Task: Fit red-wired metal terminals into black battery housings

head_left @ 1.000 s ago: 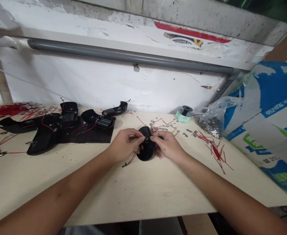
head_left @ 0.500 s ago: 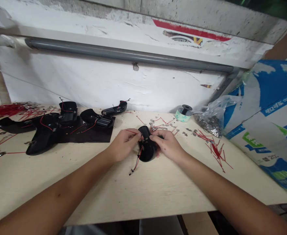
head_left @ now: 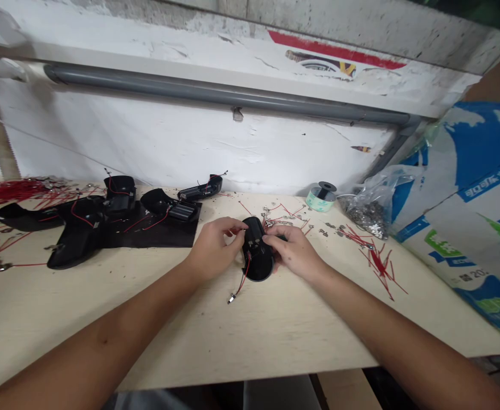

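A black plastic housing [head_left: 256, 253] lies on the pale wooden table [head_left: 250, 336] in the middle of the view. My left hand [head_left: 213, 247] grips its left side with curled fingers, the thumb and forefinger at its top edge. My right hand [head_left: 293, 252] holds its right side, fingertips pressing on the small metal contacts inside. A red wire [head_left: 241, 282] with a metal end hangs out of the housing and trails onto the table towards me.
Several more black housings with red wires [head_left: 105, 219] lie at the left on a black mat. Loose red wires and metal clips [head_left: 373, 259] are scattered at the right. A tape roll [head_left: 320, 199], a bag of metal parts [head_left: 367, 213] and a blue-and-white sack [head_left: 472, 210] stand beyond.
My left fingers have let go of the red wire held above the housing and moved to its top edge. The wire's free end has dropped lower on the table.
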`<state>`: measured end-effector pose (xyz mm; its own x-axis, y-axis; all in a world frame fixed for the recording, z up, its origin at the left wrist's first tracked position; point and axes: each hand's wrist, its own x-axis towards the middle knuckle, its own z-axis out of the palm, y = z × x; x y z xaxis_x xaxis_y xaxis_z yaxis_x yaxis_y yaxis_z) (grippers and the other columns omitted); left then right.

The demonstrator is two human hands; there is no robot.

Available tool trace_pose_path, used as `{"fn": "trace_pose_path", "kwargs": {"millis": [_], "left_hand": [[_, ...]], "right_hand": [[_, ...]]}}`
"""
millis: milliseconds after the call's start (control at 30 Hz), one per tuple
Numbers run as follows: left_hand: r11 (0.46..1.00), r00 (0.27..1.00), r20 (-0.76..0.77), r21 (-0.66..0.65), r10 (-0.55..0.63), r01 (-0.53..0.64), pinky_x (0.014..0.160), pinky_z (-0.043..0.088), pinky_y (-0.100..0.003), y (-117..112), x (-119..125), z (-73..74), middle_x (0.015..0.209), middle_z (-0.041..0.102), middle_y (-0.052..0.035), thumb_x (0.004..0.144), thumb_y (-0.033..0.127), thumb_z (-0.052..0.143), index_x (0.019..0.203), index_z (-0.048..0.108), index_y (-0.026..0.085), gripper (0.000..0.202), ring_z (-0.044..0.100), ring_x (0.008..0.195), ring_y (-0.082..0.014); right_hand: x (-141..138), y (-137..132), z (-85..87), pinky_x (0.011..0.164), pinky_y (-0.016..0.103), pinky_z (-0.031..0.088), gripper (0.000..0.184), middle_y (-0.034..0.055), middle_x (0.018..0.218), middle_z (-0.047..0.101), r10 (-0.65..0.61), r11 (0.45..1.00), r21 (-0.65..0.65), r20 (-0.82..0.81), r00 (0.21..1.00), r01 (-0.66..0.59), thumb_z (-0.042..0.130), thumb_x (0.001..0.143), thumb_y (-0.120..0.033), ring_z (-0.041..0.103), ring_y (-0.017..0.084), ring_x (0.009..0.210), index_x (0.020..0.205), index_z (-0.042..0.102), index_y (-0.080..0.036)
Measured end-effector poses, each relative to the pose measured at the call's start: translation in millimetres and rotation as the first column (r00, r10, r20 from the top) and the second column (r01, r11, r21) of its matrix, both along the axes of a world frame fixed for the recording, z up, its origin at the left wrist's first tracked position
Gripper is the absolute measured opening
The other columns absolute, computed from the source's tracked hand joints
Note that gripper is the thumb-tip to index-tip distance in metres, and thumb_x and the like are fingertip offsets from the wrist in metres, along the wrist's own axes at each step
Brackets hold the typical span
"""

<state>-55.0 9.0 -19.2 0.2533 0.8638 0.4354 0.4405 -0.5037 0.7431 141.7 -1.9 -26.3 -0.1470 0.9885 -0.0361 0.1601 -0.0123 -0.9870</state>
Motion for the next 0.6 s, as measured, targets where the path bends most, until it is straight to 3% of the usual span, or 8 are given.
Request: {"fn": "trace_pose_path", "kwargs": {"millis": [133, 300, 600], "left_hand": [[1.0, 1.0, 0.005, 0.008, 0.007, -0.008, 0.08, 0.05, -0.032, -2, 1, 0.3, 0.088, 0.074, -0.0035, 0.084, 0.023, 0.063, 0.09, 0.072, 0.018, 0.012, 0.066, 0.083, -0.0183], [0.989, 0.992, 0.043, 0.088, -0.121, 0.117, 0.079, 0.051, -0.03, -2, 3, -2.7, 0.089, 0.073, -0.0037, 0.085, 0.018, 0.066, 0.084, 0.074, 0.019, 0.008, 0.066, 0.084, -0.0163], [0.988, 0.989, 0.065, 0.094, -0.131, 0.124, 0.077, 0.051, -0.029, -1, 3, -3.5, 0.086, 0.07, -0.0044, 0.084, 0.015, 0.068, 0.082, 0.074, 0.017, 0.007, 0.065, 0.082, -0.015]], "right_hand": [[-1, -1, 3.5, 0.035, 0.029, 0.05, 0.019, -0.0007, 0.057, 0.058, -0.024, 0.999, -0.031, -0.036, 0.999, 0.023, 0.067, 0.074, -0.035, 0.058, 0.018, 0.045, 0.077, 0.061, -0.017], [-5, -3, 10.6, 0.037, 0.021, 0.043, 0.021, -0.0032, 0.053, 0.053, -0.089, 0.992, -0.106, -0.16, 0.983, 0.073, 0.073, 0.066, -0.031, 0.051, 0.011, 0.044, 0.068, 0.059, -0.016], [-9, -3, 5.2, 0.036, 0.019, 0.032, 0.028, -0.004, 0.049, 0.051, -0.081, 0.996, -0.068, -0.278, 0.957, 0.065, 0.078, 0.064, -0.031, 0.044, 0.008, 0.038, 0.064, 0.054, -0.017]]}}
